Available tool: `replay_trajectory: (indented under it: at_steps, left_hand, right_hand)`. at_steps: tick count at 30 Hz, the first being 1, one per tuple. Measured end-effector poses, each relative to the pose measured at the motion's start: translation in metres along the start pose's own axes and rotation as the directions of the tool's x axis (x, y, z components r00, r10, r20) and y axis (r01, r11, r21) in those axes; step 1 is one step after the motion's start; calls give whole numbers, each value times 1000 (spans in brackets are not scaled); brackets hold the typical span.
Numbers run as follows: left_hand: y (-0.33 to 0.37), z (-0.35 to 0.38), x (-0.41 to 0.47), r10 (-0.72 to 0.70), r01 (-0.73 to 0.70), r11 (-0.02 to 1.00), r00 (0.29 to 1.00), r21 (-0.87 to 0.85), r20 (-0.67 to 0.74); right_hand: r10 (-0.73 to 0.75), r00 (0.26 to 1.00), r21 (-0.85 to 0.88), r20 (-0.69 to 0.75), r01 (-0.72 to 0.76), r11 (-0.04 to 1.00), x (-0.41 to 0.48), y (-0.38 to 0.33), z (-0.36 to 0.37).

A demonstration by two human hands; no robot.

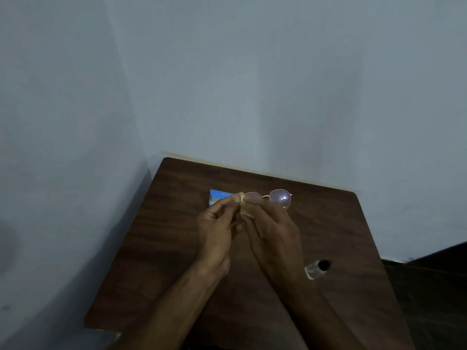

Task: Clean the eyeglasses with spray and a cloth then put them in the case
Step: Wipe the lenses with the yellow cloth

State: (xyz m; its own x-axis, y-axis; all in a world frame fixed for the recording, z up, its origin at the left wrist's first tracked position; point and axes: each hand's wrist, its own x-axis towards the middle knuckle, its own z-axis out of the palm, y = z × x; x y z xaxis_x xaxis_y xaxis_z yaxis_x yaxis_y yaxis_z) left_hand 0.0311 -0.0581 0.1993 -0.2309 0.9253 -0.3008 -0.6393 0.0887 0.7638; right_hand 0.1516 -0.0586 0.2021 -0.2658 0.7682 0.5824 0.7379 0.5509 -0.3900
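Hiding one lens — both hands (242, 223) pinch the eyeglasses (279, 198).

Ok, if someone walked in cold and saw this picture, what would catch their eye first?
Probably the glasses, held up over the middle of the dark table by both hands, the right lens catching a bright glare. The left hand and right hand meet at the left lens, pinching a pale cloth against it. Next, a blue case lies behind the hands, and a small spray bottle lies on its side to the right.
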Motion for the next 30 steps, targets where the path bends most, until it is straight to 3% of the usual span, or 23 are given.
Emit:
replay_trajectory:
  at_steps: [4, 6, 10, 15, 20, 25, 28, 30]
  left_hand:
    - [4, 3, -1, -3, 1, 999, 999, -46, -33]
    - [6, 6, -1, 10, -12, 999, 999, -47, -32]
    - [11, 6, 1, 61, -61, 998, 997, -2, -41]
    - [9, 11, 0, 41, -41, 999, 999, -26, -34]
    - [15, 12, 1, 83, -82, 996, 996, 38, -29]
    - [13, 16, 3, 69, -69, 997, 998, 35, -11]
    - [10, 17, 2, 102, -98, 990, 994, 104, -28]
    - [9, 19, 3, 113, -108, 989, 993, 97, -41]
  right_hand:
    - [93, 994, -44, -58, -96, 994, 6, 9, -8]
    - [60, 991, -45, -123, -66, 997, 17, 8, -12]
    - [-25, 998, -21, -50, 24, 1000, 5, -2, -4]
    - [79, 990, -40, -116, -85, 996, 26, 8, -18]
    - [-57, 998, -82, 17, 58, 995, 16, -10, -15]
    - [71, 995, -109, -68, -79, 991, 44, 3, -25]
    - [-28, 997, -66, 74, 33, 997, 43, -10, -20]
    - [-12, 994, -39, 110, 17, 999, 39, -6, -24]
